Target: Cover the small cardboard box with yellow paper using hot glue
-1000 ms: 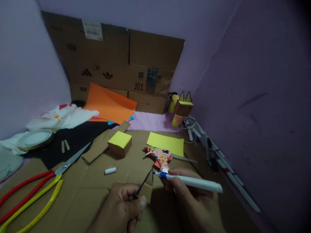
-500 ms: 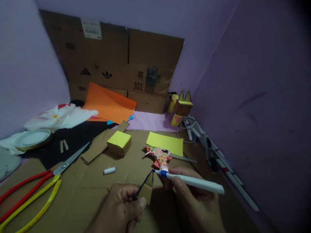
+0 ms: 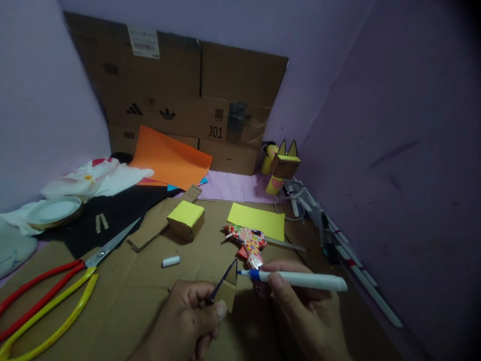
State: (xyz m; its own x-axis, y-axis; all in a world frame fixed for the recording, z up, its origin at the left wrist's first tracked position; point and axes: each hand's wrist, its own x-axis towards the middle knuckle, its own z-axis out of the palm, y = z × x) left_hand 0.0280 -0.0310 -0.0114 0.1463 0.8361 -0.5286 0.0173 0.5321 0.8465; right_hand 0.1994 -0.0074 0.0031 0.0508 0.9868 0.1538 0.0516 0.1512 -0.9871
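Between thumb and fingers, my left hand (image 3: pixel 193 318) pinches a small pointed cardboard piece (image 3: pixel 227 291) with dark blue edges. My right hand (image 3: pixel 310 311) grips a white marker (image 3: pixel 308 281), its blue tip pointing left, close beside the right edge of the piece near its point. Just beyond the marker lies a flower-patterned glue gun (image 3: pixel 248 243). A small white cap (image 3: pixel 171 261) rests on the cardboard to the left. Farther back sits a cardboard box with a yellow top (image 3: pixel 186 220).
Large scissors (image 3: pixel 93 260) with red and yellow handles lie at left. Behind the glue gun is a yellow sheet (image 3: pixel 259 220). A cardboard animal figure (image 3: pixel 285 165) stands back right. An orange sheet (image 3: pixel 173 158) leans against upright cardboard (image 3: pixel 169 85).
The marker tip has moved from the top point of the cardboard piece to slightly lower beside its right edge. The marker now lies more level. Both hands keep their hold.
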